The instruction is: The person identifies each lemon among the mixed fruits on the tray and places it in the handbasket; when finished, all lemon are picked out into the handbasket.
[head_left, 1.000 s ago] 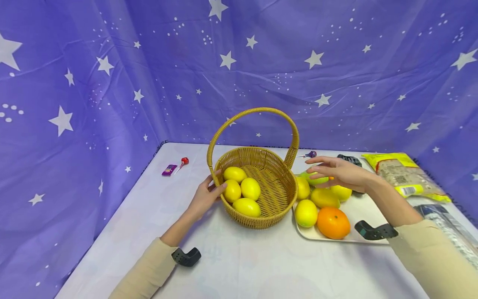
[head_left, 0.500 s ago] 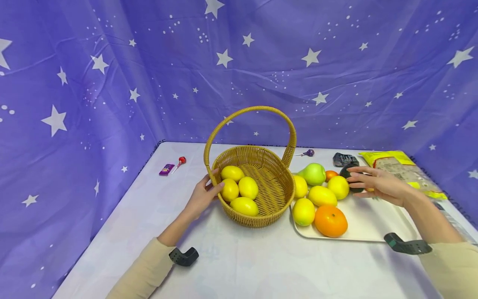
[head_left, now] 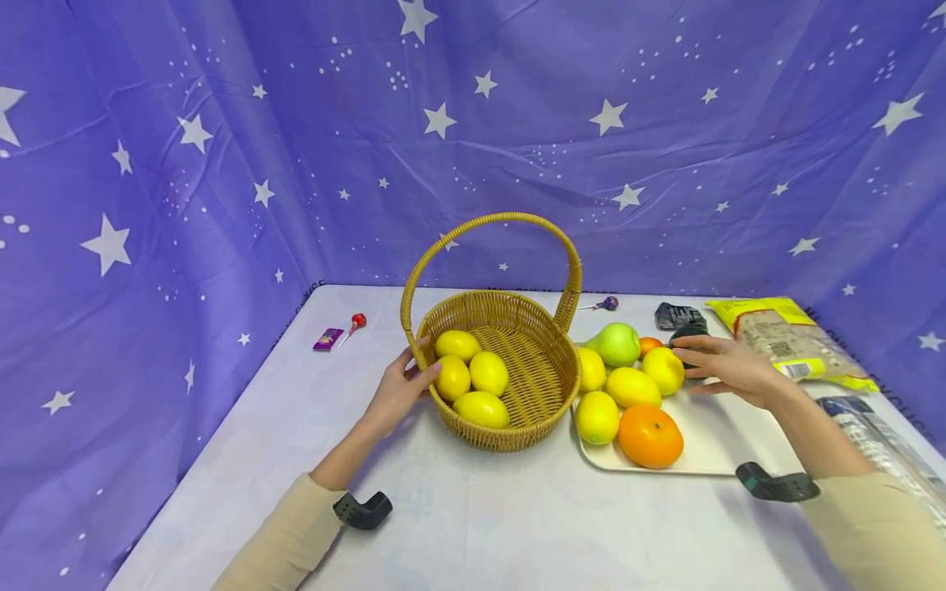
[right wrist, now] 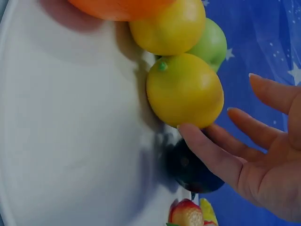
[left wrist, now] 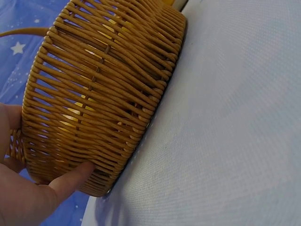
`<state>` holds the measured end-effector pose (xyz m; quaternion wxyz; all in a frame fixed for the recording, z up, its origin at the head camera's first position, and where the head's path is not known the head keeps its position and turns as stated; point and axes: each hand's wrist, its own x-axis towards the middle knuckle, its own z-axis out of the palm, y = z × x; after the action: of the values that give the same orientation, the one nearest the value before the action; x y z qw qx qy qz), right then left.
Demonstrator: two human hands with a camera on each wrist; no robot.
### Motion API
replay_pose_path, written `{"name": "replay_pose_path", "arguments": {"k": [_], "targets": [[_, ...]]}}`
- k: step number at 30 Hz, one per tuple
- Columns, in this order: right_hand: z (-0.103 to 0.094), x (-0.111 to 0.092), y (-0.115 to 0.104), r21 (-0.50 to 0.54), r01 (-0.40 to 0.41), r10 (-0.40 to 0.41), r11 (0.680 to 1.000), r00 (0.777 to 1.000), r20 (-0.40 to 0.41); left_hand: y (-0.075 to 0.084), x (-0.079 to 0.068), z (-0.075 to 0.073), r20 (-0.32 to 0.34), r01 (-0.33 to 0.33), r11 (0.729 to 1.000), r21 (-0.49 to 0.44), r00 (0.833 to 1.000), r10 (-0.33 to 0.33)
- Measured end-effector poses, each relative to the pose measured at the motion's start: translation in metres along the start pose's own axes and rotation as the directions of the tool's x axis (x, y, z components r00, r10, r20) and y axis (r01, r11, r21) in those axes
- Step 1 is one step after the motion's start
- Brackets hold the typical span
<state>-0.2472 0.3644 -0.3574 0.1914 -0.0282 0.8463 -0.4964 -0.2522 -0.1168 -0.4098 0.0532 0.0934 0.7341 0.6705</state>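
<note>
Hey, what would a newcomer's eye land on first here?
Probably the wicker basket, mid-scene, with four yellow fruits inside and the left hand holding its side. Next, the large orange fruit near the front edge of the tray, then the star-patterned purple cloth behind.

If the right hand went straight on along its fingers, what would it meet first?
Most likely the smooth round yellow fruit just ahead of the right hand, on the cream rectangular tray; whether they already touch is unclear.
</note>
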Motion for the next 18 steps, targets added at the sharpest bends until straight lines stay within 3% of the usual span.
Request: {"name": "replay_pose_path", "arguments": {"k": [7, 18], "targets": [[0.014, 0.009, 0.000, -0.101, 0.020, -0.019, 0.995, 1.000, 0.006, -0.001, -0.001, 0.001, -0.006, 0.002, 1.000, -0.003, 1.000, -0.002], [0.018, 0.013, 0.003, -0.197, 0.037, -0.051, 0.980, 0.996, -0.070, 0.000, -0.002, 0.000, -0.003, 0.001, 1.000, -0.003, 1.000, -0.001]]}}
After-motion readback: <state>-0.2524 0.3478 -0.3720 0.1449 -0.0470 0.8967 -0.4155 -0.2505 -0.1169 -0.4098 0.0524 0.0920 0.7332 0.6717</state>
